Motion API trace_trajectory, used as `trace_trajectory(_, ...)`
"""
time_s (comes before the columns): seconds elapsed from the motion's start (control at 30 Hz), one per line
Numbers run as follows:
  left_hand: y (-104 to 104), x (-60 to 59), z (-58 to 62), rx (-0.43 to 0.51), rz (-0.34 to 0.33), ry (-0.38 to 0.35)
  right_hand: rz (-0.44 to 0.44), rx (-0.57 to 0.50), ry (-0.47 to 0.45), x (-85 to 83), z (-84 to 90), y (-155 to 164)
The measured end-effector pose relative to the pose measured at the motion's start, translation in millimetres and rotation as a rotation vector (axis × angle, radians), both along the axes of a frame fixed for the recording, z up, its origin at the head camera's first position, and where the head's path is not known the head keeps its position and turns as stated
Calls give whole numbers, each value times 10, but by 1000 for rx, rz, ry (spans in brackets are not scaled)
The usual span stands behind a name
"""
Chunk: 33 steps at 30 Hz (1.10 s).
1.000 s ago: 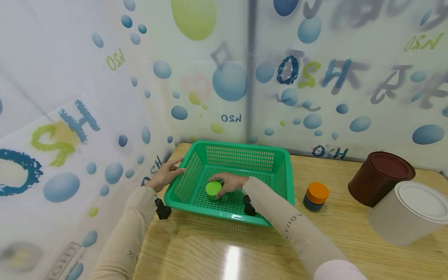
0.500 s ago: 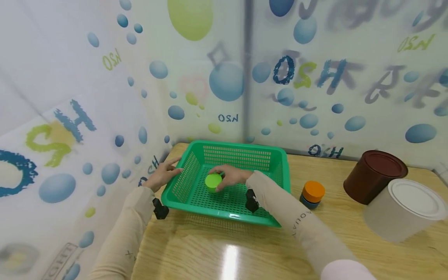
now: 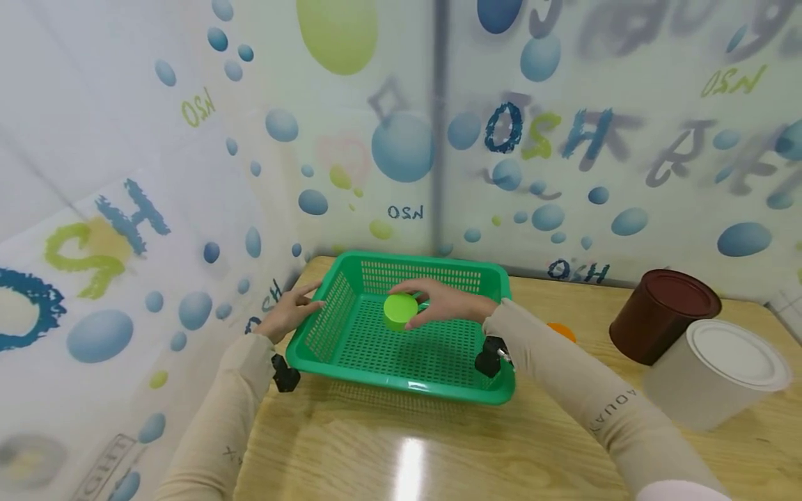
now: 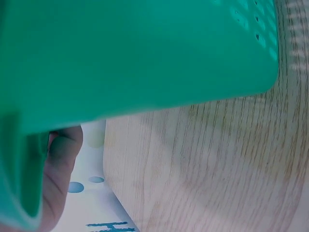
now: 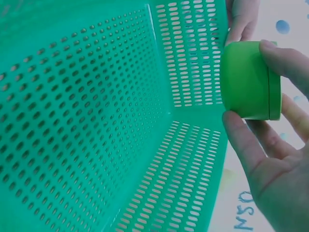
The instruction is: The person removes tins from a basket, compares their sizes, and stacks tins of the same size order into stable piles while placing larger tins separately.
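Above the basket (image 3: pixel 401 379) floor, the right hand (image 3: pixel 446 303) pinched the green jar (image 3: pixel 400 311), while the left hand (image 3: pixel 287 314) fingers rested spread on its left rim.

green round container (image 3: pixel 401 311) | lid on, tilted | held above green basket (image 3: pixel 401 369) floor

Head view: high, facing forward and down, moderately far; green basket (image 3: pixel 351 351) at centre, wall at 12 o'clock. Left wrist view: pressed close beneath the basket's rim (image 4: pixel 145 53), facing tabletop (image 4: pixel 217 169). Right wrist view: very near, facing basket interior (image 5: pixel 96 121). Shared: basket.
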<state>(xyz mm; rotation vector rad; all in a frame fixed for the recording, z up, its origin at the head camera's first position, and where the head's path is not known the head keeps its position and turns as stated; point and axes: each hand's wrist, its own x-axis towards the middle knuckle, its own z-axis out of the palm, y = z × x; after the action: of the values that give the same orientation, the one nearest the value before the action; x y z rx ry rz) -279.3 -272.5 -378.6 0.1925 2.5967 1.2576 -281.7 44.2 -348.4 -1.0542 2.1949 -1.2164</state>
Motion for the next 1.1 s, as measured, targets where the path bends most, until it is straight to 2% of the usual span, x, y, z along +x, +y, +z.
trace_trajectory(0.27, 0, 9, -7, -7, -10, 21, -47, -10, 3, 231, 135, 423)
trace_trajectory(0.53, 0, 17, -15, -12, -12, 36, -67, -18, 20, 382, 153, 922)
trace_trajectory(0.73, -1, 17, -26, -28, -18, 45, -208, 18, 54, 481, 107, 1293)
trace_trajectory(0.93, 10, 7, -13, -22, -24, 35, -307, -19, 144, 567, 47, 1650)
trace_trajectory(1.1, 2, 0, -6, -27, -24, 34, -384, 10, 118, 607, -26, 1878)
